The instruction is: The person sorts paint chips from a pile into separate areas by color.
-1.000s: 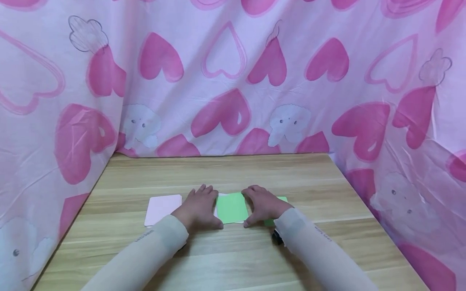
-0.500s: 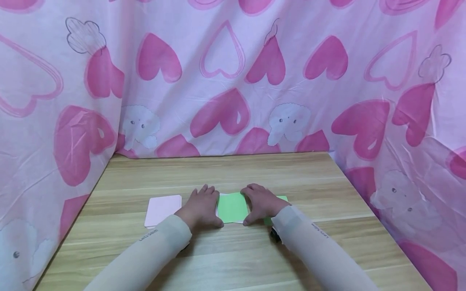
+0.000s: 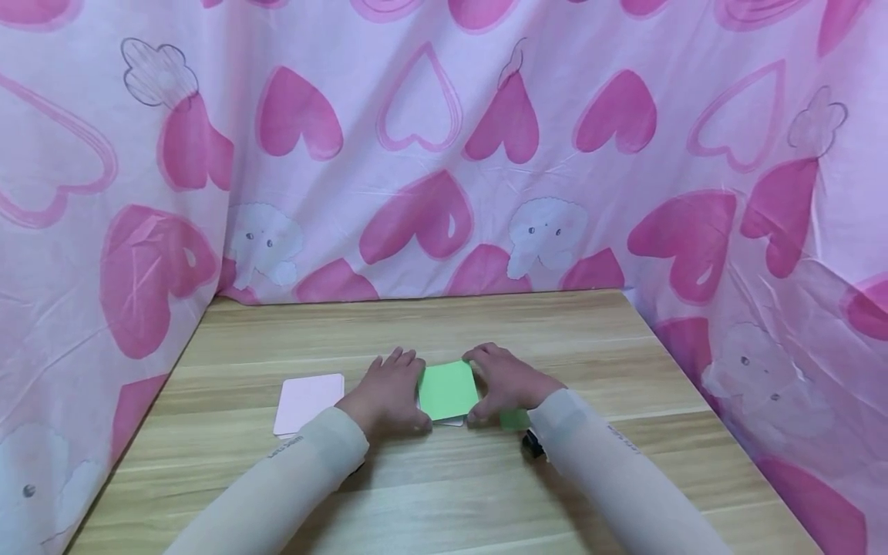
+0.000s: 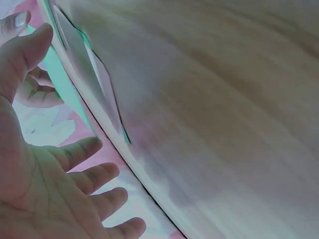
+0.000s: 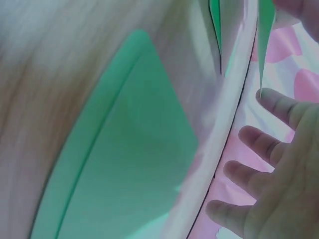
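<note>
In the head view, a square green card point(image 3: 449, 391) is held at its left side by my left hand point(image 3: 394, 393) and at its right side by my right hand point(image 3: 506, 379). Both wrist views show this green card point(image 4: 62, 79) raised off the table, with index fingertips at its corners. Beneath it, pale and green cards point(image 4: 107, 89) lie on the tabletop, mostly hidden in the head view. A green stack of cards point(image 5: 124, 144) rests under my right wrist. Left of my left hand lies a stack of pale pink cards point(image 3: 307, 405).
The wooden table point(image 3: 416, 486) carries all the cards. A pink heart-patterned curtain point(image 3: 409, 223) closes off the back and both sides. A small black object point(image 3: 533, 444) shows below my right cuff.
The green card has come up off the cards beneath it, baring more of a pale edge below. Both hands have risen slightly and shifted a little right with it.
</note>
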Demonstrator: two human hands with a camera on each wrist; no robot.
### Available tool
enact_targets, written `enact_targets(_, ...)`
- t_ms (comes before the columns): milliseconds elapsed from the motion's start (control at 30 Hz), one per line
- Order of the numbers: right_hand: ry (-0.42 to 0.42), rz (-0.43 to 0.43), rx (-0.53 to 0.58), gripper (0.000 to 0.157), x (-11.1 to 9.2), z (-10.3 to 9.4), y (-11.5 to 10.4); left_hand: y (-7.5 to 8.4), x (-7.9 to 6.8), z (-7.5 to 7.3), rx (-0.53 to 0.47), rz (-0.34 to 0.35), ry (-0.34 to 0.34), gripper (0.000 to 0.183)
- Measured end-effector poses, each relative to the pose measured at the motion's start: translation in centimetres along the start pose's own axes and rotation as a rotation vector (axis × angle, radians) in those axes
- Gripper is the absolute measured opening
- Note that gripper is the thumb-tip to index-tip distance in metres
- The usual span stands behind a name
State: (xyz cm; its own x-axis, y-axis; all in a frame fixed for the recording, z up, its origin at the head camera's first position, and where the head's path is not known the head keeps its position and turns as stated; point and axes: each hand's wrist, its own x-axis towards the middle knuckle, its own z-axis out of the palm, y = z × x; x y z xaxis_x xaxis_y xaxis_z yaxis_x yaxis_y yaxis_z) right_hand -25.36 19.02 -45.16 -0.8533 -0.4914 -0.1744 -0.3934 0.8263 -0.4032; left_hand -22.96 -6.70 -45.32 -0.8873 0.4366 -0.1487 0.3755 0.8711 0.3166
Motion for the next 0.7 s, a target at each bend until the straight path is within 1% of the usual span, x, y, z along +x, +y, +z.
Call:
enact_targets(167,0.018,0.018,0.037,0.101,-1.0,-0.7,0.8,0.6,0.8,-0.2,-0.021,0.016,0.001,0.099)
enact_targets(267,0.017,0.039,0.036,0.101,-1.9,-1.0,1.3,1.4,1.4,-0.1,-0.039,0.033,-0.002,0.1)
enact_targets(400,0.022,0.064,0.025,0.104,-3.2,-1.3,2.6,3.0,2.0,0.0,-0.017,0.062,0.001,0.104)
enact_targets(533,0.029,0.109,0.007,0.105,-4.4,-1.7,3.9,4.7,2.9,0.3,0.01,0.088,0.004,0.103)
enact_targets(700,0.034,0.16,-0.023,0.105,-5.6,-2.0,5.3,6.9,3.8,0.9,0.028,0.077,-0.019,0.106)
